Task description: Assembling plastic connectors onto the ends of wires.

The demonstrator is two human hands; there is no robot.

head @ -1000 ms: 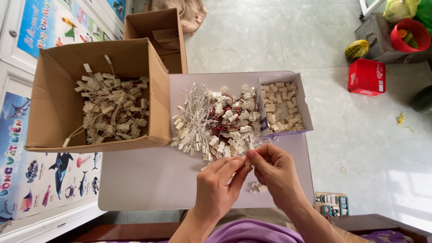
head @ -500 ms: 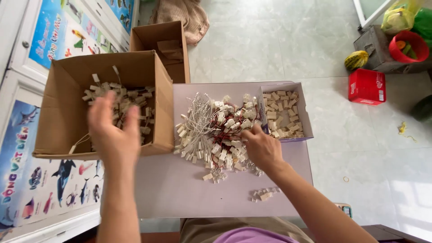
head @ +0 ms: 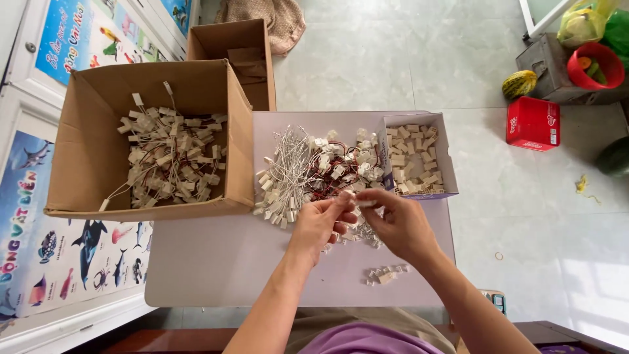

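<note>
My left hand (head: 321, 223) and my right hand (head: 396, 219) meet over the small pale table (head: 216, 262), fingertips pinching a small white connector piece (head: 347, 196) between them. Just beyond them lies a pile of white and red wires with white plugs (head: 308, 170). A small open box of cream plastic connectors (head: 416, 157) stands to the right of the pile. A large cardboard box (head: 98, 164) at the left holds several finished wired plugs (head: 173, 164). A few loose connectors (head: 386, 274) lie near my right forearm.
A second, smaller cardboard box (head: 232, 49) stands behind the large one. On the tiled floor to the right are a red box (head: 532, 123), a red bowl (head: 593, 65), a striped gourd (head: 519, 84) and a metal case (head: 550, 69). Picture posters (head: 39, 242) cover the left wall.
My left hand has come back from over the large cardboard box to the table's middle. My right hand has left the wire pile and now meets the left on a small piece.
</note>
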